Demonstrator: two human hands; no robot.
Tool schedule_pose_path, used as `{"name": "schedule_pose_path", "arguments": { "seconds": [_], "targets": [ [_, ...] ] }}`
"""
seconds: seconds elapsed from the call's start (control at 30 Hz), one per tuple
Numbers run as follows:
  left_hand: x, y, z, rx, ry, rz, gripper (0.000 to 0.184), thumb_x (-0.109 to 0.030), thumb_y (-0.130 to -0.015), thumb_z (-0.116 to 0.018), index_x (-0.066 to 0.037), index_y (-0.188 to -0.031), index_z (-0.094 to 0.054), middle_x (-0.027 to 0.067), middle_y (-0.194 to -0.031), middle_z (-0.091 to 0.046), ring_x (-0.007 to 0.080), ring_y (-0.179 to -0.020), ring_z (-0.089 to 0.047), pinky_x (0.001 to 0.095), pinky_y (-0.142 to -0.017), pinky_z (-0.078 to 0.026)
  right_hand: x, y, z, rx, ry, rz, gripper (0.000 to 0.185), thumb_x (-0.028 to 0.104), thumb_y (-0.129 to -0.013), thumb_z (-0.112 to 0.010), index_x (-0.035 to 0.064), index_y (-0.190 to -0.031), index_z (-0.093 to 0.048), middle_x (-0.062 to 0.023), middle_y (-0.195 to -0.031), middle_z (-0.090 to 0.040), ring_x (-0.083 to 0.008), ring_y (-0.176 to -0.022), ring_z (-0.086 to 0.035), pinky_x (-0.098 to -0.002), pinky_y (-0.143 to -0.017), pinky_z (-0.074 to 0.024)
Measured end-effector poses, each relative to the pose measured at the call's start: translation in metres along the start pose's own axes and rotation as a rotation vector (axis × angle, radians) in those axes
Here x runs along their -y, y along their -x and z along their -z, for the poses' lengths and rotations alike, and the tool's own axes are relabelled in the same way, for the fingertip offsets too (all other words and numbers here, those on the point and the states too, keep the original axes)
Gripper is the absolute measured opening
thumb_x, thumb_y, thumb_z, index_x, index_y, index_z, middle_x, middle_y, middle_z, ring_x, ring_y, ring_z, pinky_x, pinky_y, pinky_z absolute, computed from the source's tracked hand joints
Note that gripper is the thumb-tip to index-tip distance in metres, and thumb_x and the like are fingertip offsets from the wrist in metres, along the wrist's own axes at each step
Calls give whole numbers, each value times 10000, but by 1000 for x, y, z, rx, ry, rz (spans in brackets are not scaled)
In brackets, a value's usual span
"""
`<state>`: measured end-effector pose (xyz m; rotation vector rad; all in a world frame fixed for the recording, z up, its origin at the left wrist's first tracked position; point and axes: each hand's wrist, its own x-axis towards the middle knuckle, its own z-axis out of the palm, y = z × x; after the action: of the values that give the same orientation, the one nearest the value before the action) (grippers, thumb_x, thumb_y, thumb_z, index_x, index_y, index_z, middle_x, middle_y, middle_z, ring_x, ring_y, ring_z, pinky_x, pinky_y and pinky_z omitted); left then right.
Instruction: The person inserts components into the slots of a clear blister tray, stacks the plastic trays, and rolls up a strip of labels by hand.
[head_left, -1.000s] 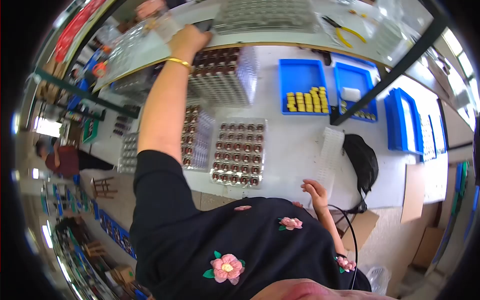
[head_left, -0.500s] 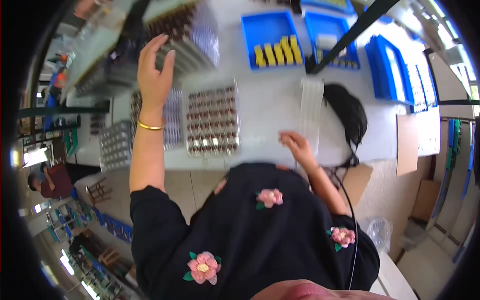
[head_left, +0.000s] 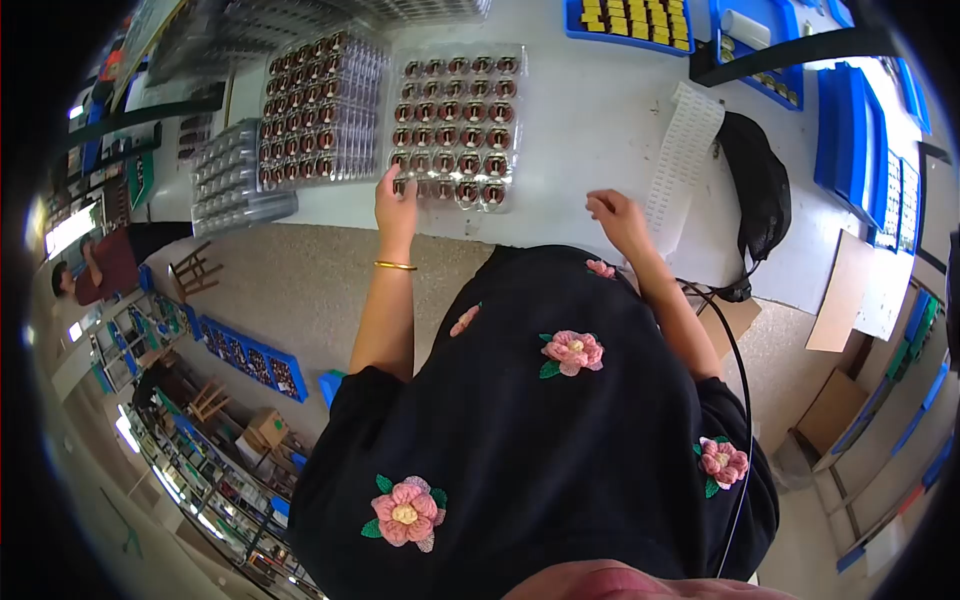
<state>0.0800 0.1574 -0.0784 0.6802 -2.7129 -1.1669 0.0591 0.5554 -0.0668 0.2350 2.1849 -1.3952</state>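
Note:
A clear plastic tray (head_left: 456, 127) with rows of round dark brown parts lies on the white table. At its near left corner is my left hand (head_left: 396, 208), wearing a gold bangle, with its fingers closed round something small at the corner part. To the right of the tray, over bare tabletop, my right hand (head_left: 620, 225) is held with thumb and fingertips pressed together; what is between them is too small to tell. A white perforated strip (head_left: 680, 150) lies just beyond my right hand. Left of the tray stands a stack of similar filled trays (head_left: 318, 112).
Empty clear trays (head_left: 235, 180) sit at the table's left end. Farther back are a blue bin (head_left: 628, 38) of yellow blocks and another blue bin (head_left: 765, 82). A black bag (head_left: 757, 185) lies at right, near a dark metal bar (head_left: 790, 58). A person (head_left: 105, 270) is far left.
My left hand has come down from the shelf to the tray's near left corner. My right hand stays beside the strip. The view has tilted towards my body.

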Motion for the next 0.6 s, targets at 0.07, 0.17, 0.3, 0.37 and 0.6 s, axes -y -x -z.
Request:
{"name": "schedule_pose_path", "arguments": {
  "seconds": [0.07, 0.17, 0.3, 0.37, 0.6],
  "targets": [
    [10, -6, 5, -10, -50, 64, 508, -245, -861, -685, 1, -1286, -554, 210, -1276, -583, 344, -1197, -552, 390, -1010, -426, 13, -13, -18, 64, -19, 36, 387, 296, -895, -629, 15, -1161, -646, -160, -1040, -698, -253, -937, -677, -350, -838, -512],
    [49, -22, -2, -50, -63, 120, 575, -297, -847, -695, 9, -1305, -534, 228, -1279, -579, 358, -1196, -553, 396, -1007, -429, 32, -23, -48, 180, -64, 72, 523, 314, -895, -643, 17, -1313, -541, -175, -1240, -623, -275, -1063, -649, -361, -918, -498],
    [79, -39, -11, 13, 70, 234, 608, -354, -858, -680, 22, -1309, -524, 233, -1245, -608, 349, -1154, -590, 399, -972, -456, 23, -30, -88, 300, -107, 75, 665, 304, -886, -663, 30, -1436, -406, -185, -1415, -490, -298, -1193, -589, -363, -989, -471],
    [85, -40, -8, 48, 108, 292, 616, -396, -879, -670, 33, -1298, -528, 203, -1186, -641, 279, -1096, -617, 355, -943, -468, 19, -29, -102, 349, -161, 81, 680, 295, -885, -667, 35, -1448, -388, -185, -1439, -465, -301, -1204, -582, -362, -995, -470],
    [87, -35, -8, 79, 252, 266, 517, -362, -935, -635, 20, -1273, -555, 130, -1146, -644, 203, -981, -617, 330, -860, -486, 27, -15, -78, 160, -142, 8, 480, 258, -897, -657, -1, -1287, -551, -157, -1228, -628, -256, -1072, -645, -348, -914, -512]
  ]
}}
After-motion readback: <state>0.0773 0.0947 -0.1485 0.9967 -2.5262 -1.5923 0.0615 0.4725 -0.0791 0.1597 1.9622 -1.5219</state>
